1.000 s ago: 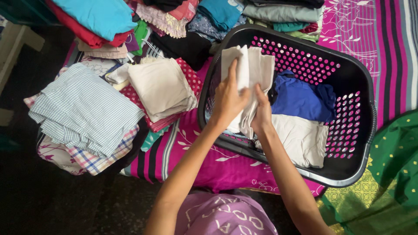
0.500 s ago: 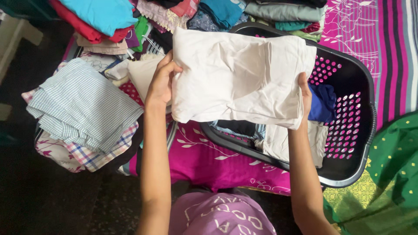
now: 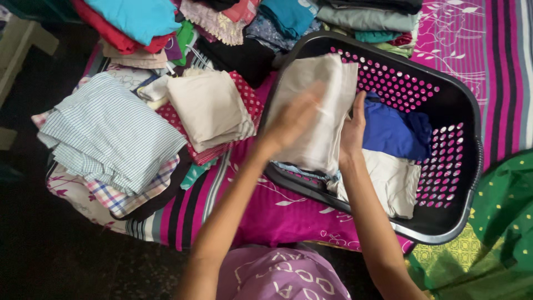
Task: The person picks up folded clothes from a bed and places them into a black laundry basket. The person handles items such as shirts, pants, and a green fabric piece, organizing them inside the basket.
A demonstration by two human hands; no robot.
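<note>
Head view, cream cloth (image 3: 322, 116) folded, clamped between both hands' fingers (image 3: 358, 111), over basket (image 3: 466, 183).

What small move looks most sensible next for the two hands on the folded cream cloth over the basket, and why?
Probably a lift of the folded cream cotton cloth leftward onto the folded beige garment topping the pile beside the black plastic laundry basket. The cloth already looks folded narrow; the left hand, blurred, lies on it and the right hand presses its edge, both above the basket.
</note>
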